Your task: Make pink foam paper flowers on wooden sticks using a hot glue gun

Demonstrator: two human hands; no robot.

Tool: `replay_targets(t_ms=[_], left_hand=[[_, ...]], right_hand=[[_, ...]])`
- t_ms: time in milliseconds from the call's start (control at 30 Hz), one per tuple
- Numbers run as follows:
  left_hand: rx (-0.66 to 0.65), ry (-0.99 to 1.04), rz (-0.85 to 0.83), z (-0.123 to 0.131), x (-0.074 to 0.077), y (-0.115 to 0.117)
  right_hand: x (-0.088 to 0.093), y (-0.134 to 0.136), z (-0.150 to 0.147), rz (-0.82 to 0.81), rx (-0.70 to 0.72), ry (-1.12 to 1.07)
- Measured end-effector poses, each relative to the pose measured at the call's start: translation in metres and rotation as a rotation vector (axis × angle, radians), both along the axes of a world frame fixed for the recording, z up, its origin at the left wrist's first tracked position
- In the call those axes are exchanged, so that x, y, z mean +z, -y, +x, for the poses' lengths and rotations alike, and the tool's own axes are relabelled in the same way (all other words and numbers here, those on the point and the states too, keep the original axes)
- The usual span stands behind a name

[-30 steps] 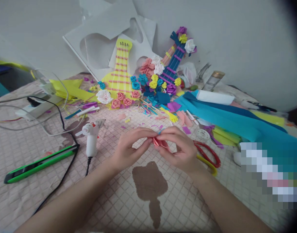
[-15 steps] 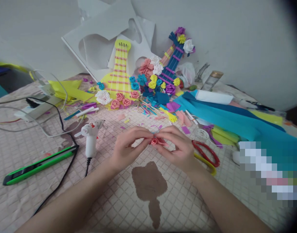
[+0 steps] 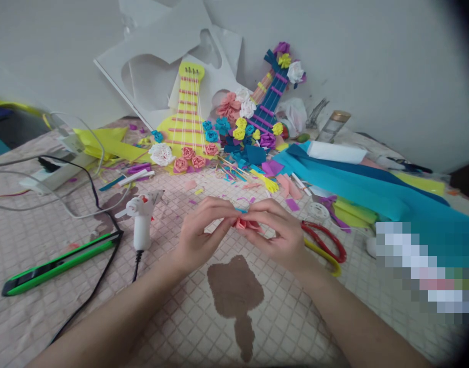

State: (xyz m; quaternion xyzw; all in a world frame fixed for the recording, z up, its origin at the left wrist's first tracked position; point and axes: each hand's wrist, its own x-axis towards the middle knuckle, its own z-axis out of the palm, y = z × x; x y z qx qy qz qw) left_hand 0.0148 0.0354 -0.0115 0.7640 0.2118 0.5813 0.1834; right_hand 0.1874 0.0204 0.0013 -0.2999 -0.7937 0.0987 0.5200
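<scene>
Change lies in the paper rather than the arms: the small salmon-pink paper strip (image 3: pixel 244 224), a flattish folded wedge a second ago, now shows as a tight little coil, so the rolling looks further along. The left hand (image 3: pixel 198 235) and right hand (image 3: pixel 282 232) have hardly moved. Both are closed to a pinch on that coil, thumb and forefinger tips meeting over it just above the pale pink checked cloth (image 3: pixel 35 306), the other fingers loosely curled. Room is best at 6 o'clock, where only a brown blotch (image 3: pixel 234 289) on the cloth lies between the forearms. At 9 o'clock a white glue gun (image 3: pixel 141 225) sits near the left hand, with a green flat iron (image 3: pixel 54 263) beyond it. At 3 o'clock red-and-yellow-handled scissors (image 3: pixel 326 245) lie just beside the right wrist, teal paper sheets (image 3: pixel 372 197) past them. At 12 o'clock a yellow paper guitar (image 3: pixel 188 117) leans against the wall.
</scene>
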Motion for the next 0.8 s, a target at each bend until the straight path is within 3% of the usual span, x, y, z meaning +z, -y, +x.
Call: replay_targets(t_ms=[200, 367, 533, 800], left_hand=[[-0.035, -0.027, -0.024, -0.0005, 0.0011, 0.0013], [-0.121, -0.120, -0.070, -0.0002, 0.0022, 0.0008], [-0.084, -0.139, -0.145, 0.0009, 0.0008, -0.0013], [-0.165, -0.046, -0.529, 0.0015, 0.0003, -0.0010]], right_hand=[[0.0013, -0.0011, 0.0011, -0.045, -0.004, -0.024], [-0.0016, -0.0022, 0.0019, -0.199, 0.120, -0.015], [-0.0038, -0.0049, 0.0020, -0.332, 0.125, -0.014], [-0.0033, -0.0079, 0.0037, -0.521, 0.112, -0.024]])
